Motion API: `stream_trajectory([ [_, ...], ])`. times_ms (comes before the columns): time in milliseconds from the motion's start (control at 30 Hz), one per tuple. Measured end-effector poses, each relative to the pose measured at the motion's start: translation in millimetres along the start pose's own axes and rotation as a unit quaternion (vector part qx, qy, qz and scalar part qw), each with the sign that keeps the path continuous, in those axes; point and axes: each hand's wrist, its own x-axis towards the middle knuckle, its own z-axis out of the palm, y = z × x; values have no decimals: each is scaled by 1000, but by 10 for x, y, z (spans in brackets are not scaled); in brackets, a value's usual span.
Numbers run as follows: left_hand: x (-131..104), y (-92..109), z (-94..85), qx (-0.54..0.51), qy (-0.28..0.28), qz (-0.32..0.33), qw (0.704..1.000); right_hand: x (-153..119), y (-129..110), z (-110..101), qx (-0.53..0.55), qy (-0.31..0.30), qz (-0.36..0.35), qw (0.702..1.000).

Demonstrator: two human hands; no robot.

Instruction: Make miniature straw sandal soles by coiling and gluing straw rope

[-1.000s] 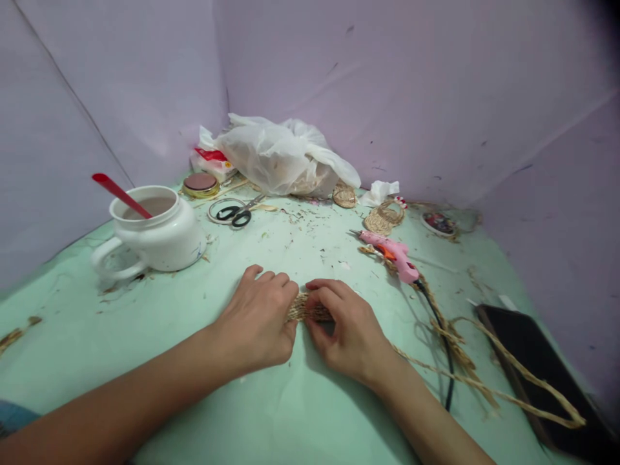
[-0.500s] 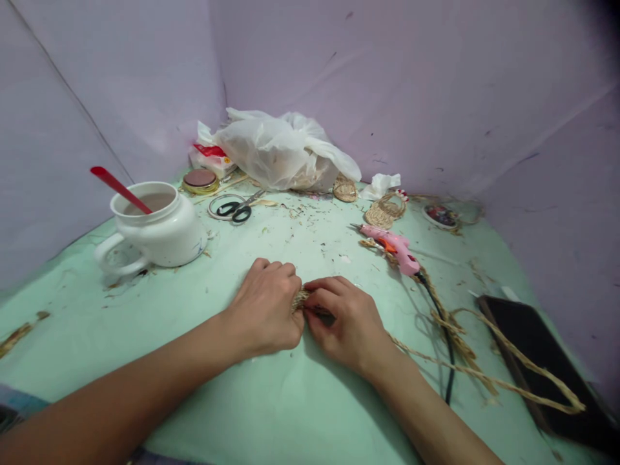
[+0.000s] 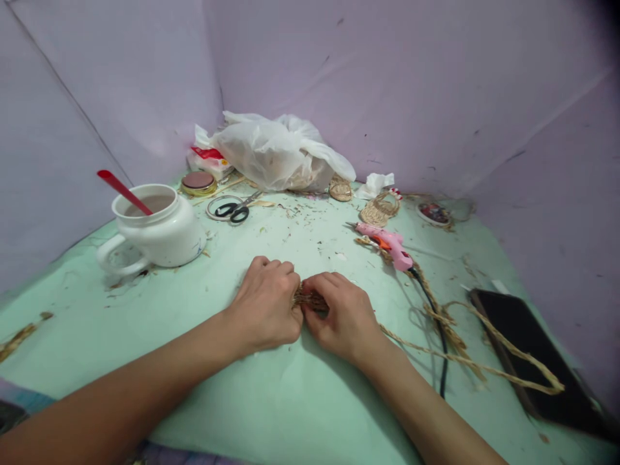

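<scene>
- Left hand: near side and right of the mug. Grip is together, fingers curled over the strip's left end. In judgement, hold this side firm as the anchor, without crushing the weave.
- Strip: in the gap between the hands, right of the mug and nearer the wearer. Tan-brown plant fibre, ribbed rows; the full outline is hidden by the fingers. Even pressure should suit it; a twist could open the rows.
- Right hand: right of the left hand, farther from the mug. Grip is clamped on the strip, thumb below, fingertips above. A pinch close to the left hand should give the best control over the edge.
- Cord: far right of the mug, twisted dry fibre, looped across the phone, a flat dark slab. It passes behind the right wrist; whether it joins the strip cannot be told. Slack is advisable, so that it does not tug.
- Mug: white, glossy, round-bellied, cloudy liquid inside, red plastic stick leaning on the rim.
- Scissors: beyond the mug to the right; metal blades, black loops.
- Bag: farther beyond the mug, right; thin, crumpled, translucent plastic.
- Woven form: right of the mug, past the bag; coarse flat base, raised loop.
- Glue gun: right of the mug; pink moulded body, orange trigger, metal nozzle pointing mugward. Clearance from the nozzle is prudent, as it may be hot.
</scene>
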Motion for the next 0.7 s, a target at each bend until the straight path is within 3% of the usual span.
stream_trajectory([
  [400, 11, -19, 10, -3, 2, 14, 1000, -6, 46, 52, 42, 42, -28, 998],
  [700, 37, -18, 9, -25, 2, 9, 1000, -14, 32, 44, 35, 35, -29, 998],
])
